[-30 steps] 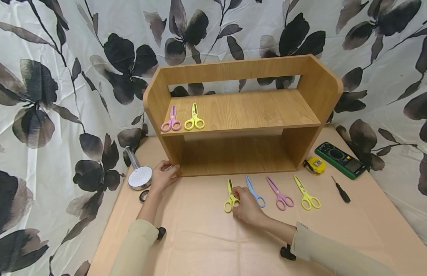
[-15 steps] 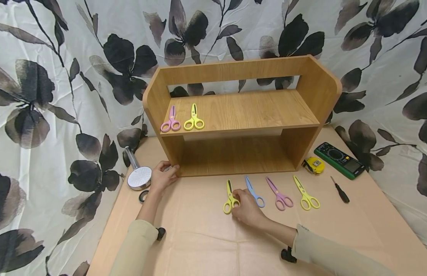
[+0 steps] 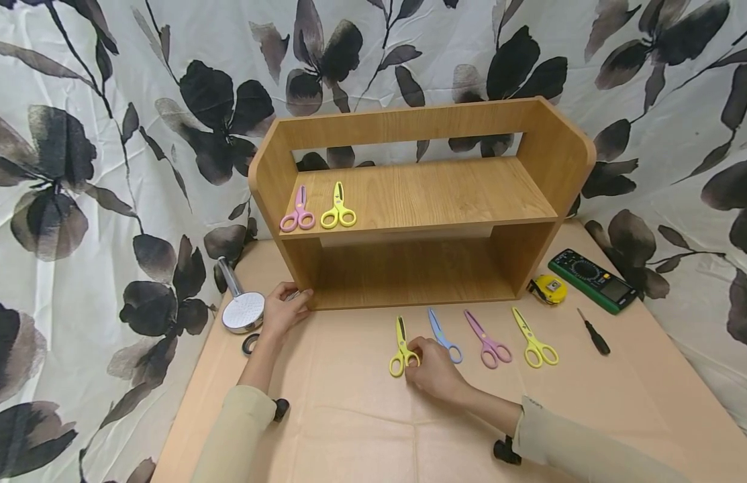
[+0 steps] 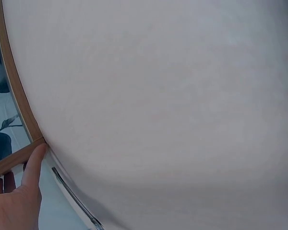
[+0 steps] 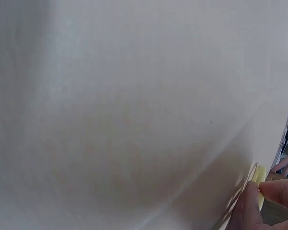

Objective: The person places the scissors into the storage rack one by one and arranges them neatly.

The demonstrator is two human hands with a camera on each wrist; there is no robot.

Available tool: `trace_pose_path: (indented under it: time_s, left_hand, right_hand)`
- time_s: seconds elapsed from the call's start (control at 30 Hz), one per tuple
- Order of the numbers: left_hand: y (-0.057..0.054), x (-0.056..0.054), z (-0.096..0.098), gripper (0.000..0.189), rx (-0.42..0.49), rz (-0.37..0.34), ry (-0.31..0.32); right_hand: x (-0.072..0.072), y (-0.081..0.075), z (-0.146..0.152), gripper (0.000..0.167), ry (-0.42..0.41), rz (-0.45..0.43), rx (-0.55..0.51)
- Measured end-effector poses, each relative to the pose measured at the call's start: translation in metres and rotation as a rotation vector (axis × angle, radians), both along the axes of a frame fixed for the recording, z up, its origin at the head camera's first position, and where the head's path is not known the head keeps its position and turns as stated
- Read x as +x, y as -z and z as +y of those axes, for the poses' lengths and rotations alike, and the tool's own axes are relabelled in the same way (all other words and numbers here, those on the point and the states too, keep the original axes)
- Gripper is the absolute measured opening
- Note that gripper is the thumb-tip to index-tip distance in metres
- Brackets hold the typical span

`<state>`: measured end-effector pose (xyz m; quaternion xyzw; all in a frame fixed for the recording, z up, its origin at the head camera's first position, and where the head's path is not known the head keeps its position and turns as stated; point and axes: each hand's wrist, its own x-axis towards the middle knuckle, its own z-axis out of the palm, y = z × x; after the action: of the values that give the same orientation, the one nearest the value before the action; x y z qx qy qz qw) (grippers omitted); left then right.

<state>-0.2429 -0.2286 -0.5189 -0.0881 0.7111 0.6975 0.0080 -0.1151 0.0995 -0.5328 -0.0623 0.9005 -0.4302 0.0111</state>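
One pair of yellow scissors (image 3: 403, 349) in front of the shelf (image 3: 439, 193) is pinched by the right hand (image 3: 436, 370); the left hand (image 3: 282, 313) holds the shelf's lower left corner.

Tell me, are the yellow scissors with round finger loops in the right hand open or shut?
Shut: in the head view, the yellow scissors, pinched by the right hand, have blades lying together as one narrow strip.

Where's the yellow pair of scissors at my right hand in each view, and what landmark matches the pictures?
Head: the yellow scissors are just right of centre, below the wooden shelf.
Left wrist: not in it.
Right wrist: lower right corner, where part of the yellow handle shows.
Landmark: your right hand, shared by the head and right wrist views only.
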Motion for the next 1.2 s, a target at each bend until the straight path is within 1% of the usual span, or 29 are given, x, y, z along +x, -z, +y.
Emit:
trace_pose_path:
  time_s: [0.2, 0.37, 0.5, 0.67, 0.83, 1.03, 1.2]
  left_hand:
    - [-0.002, 0.001, 0.0, 0.037, -0.003, -0.003, -0.001]
    - [-0.002, 0.001, 0.001, 0.038, -0.002, -0.008, -0.002]
    - [-0.001, 0.001, 0.001, 0.042, -0.001, -0.007, -0.001]
    - [-0.001, 0.0, 0.001, 0.039, -0.005, -0.008, -0.005]
    - [-0.002, 0.0, 0.001, 0.034, -0.005, -0.013, -0.01]
    - [-0.002, 0.0, 0.001, 0.032, -0.001, -0.018, -0.009]
    - [-0.002, 0.0, 0.001, 0.029, 0.008, -0.017, -0.012]
  right_hand:
    - [0.002, 0.0, 0.001, 0.03, 0.016, -0.018, -0.09]
    - [0.004, -0.002, 0.002, 0.036, 0.028, -0.102, -0.231]
    - [0.005, -0.012, 0.003, 0.039, 0.03, -0.148, -0.317]
    - [0.008, -0.038, 0.002, 0.039, 0.031, -0.168, -0.378]
    - [0.01, -0.064, 0.002, 0.039, -0.032, -0.144, -0.403]
    - [0.011, -0.102, 0.003, 0.039, -0.115, -0.047, -0.414]
    - [0.007, -0.137, 0.003, 0.037, -0.139, 0.027, -0.424]
